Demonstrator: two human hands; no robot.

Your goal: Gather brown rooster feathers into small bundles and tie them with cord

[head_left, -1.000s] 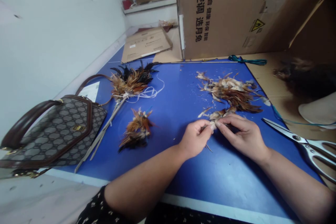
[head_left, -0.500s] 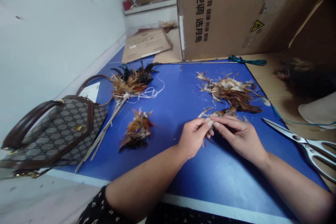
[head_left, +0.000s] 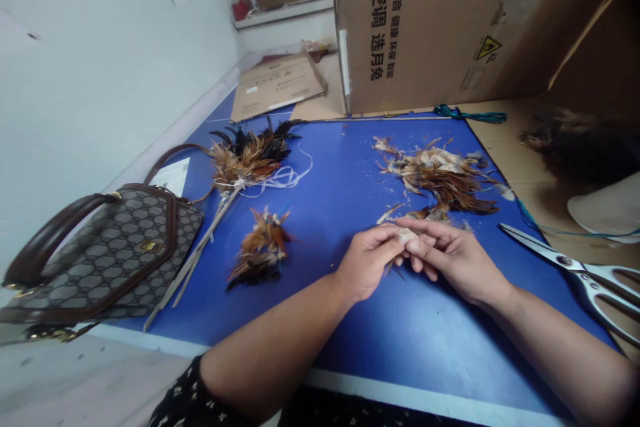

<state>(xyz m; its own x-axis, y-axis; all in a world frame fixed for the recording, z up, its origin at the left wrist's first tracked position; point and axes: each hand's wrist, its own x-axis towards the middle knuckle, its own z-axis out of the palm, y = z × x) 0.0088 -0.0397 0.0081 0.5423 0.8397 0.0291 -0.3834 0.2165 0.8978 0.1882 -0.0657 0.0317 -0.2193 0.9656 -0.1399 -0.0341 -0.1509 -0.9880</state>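
My left hand (head_left: 367, 260) and my right hand (head_left: 453, 257) meet low over the blue table, fingertips together. Both are closed in a pinch around a small tuft of feathers (head_left: 407, 235); its pale end shows between the thumbs, and a few dark tips poke out below. The fingers cover most of it. Just behind the hands lies a loose heap of brown and cream feathers (head_left: 445, 177), with fluff scattered beside it. Left of my left hand rests a small orange and black feather bunch (head_left: 261, 247). Farther back is a larger feather bundle on sticks (head_left: 247, 157), bound with white string (head_left: 285, 177).
Large scissors (head_left: 575, 265) lie at the right edge, points toward the hands. A patterned handbag (head_left: 135, 247) stands at the left. Behind rises a big cardboard box (head_left: 440, 27), with a teal cord bundle (head_left: 473, 115) near its base. Dark feathers (head_left: 575, 143) sit at far right.
My right fingers have shifted over the tuft and curled lower, so more of its pale end shows between the thumbs. Other things on the table stay put.
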